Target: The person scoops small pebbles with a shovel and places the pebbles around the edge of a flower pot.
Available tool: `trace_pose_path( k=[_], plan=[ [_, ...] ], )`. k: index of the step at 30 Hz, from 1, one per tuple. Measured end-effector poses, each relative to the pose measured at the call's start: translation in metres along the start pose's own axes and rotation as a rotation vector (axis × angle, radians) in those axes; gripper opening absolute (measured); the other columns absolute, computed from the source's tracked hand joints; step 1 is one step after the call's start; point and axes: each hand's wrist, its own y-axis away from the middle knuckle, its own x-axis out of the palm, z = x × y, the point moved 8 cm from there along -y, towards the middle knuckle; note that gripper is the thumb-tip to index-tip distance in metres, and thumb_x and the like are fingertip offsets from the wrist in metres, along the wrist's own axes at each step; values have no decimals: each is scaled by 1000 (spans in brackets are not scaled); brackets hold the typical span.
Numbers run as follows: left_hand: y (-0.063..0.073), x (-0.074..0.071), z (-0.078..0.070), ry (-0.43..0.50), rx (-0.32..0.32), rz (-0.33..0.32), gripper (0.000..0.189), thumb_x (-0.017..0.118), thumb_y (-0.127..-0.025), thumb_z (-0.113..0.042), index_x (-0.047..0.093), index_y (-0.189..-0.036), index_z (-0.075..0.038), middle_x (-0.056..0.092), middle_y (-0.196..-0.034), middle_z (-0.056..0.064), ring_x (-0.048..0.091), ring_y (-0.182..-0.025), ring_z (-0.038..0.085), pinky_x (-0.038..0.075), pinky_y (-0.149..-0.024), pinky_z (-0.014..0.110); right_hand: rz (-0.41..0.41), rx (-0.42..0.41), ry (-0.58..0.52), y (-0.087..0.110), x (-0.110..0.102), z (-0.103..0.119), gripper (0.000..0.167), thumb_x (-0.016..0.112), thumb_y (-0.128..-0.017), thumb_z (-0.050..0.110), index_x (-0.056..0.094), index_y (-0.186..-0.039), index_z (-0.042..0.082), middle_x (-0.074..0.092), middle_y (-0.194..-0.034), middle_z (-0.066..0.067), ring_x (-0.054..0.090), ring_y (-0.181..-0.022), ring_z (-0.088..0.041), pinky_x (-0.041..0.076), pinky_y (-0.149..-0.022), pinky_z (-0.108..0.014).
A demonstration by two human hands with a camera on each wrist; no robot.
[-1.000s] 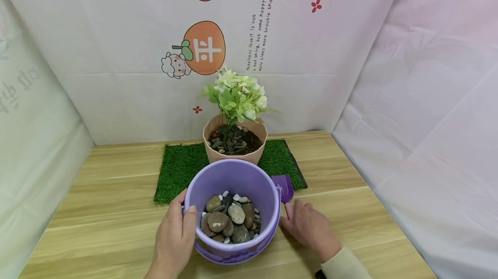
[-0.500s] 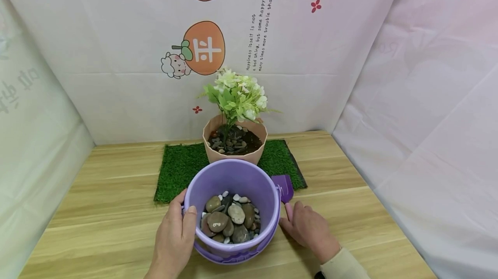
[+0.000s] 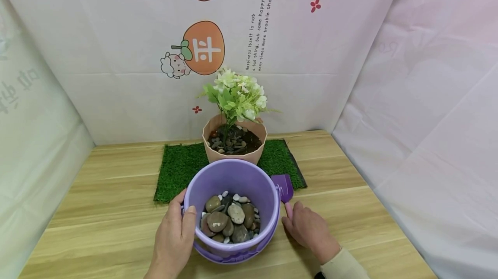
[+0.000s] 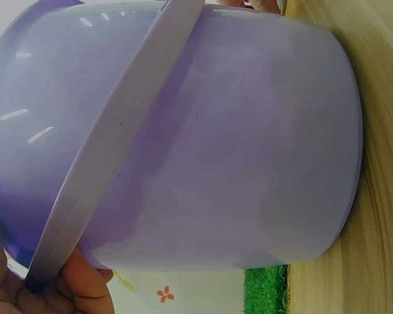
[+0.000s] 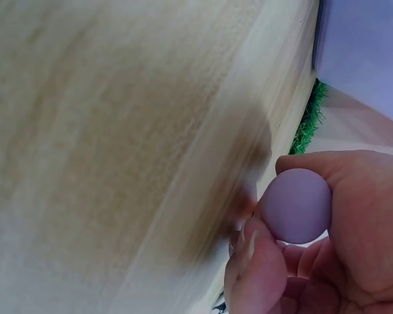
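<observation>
A purple bucket (image 3: 233,173) stands upright on the table with grey and brown stones (image 3: 227,220) and small white pebbles inside. My left hand (image 3: 175,231) grips its left rim, thumb over the edge; in the left wrist view the fingers sit by the end of the bucket's handle (image 4: 111,144). My right hand (image 3: 309,229) holds a small shovel by its pink handle (image 5: 296,206), right of the bucket. The shovel's purple blade (image 3: 283,187) points away from me, beside the bucket's rim. In the right wrist view, fingers and thumb wrap the rounded handle end.
Behind the bucket, a peach flowerpot (image 3: 235,157) holds dark soil, pebbles and a plant with pale flowers (image 3: 240,93). It stands on a green artificial grass mat (image 3: 180,173). White printed cloth (image 3: 128,54) hangs behind and at both sides of the wooden table (image 3: 105,210).
</observation>
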Motion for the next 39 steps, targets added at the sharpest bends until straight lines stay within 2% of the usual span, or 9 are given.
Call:
trace_pose_path(
  k=[8,19,27,31,39],
  plan=[
    [0,0,0,4,-6,3,46,46,-110,-19,45,-152,-2,63,-141,24,67,-120,40,58,-94,59,14,8,4,-2,1,-1,36,61,-102,35,54,-89,2,58,-71,-14,64,-66,-33,55,-60,-51],
    [0,1,0,8,-17,20,46,45,-111,-20,44,-154,-4,63,-142,22,67,-120,36,58,-93,57,-17,-7,8,1,-3,1,33,56,-104,30,50,-85,3,54,-66,-12,62,-62,-32,54,-58,-50],
    [0,1,1,15,-17,20,46,45,-111,-21,44,-154,-4,62,-143,22,67,-121,36,58,-94,57,8,29,-23,-3,-4,-3,42,41,-112,37,54,-93,1,60,-73,-17,66,-68,-37,58,-63,-53],
    [1,1,1,18,-12,10,46,46,-111,-21,45,-153,-3,62,-143,22,67,-121,37,58,-95,58,6,48,-28,-5,-8,-5,44,38,-112,40,55,-96,2,64,-77,-20,68,-72,-40,59,-65,-55],
    [1,1,1,16,-15,6,46,46,-110,-21,45,-153,-3,62,-143,22,67,-121,38,57,-95,59,10,80,-24,-6,-12,-9,46,36,-111,45,53,-99,5,63,-75,-17,65,-66,-36,55,-56,-52]
  ],
)
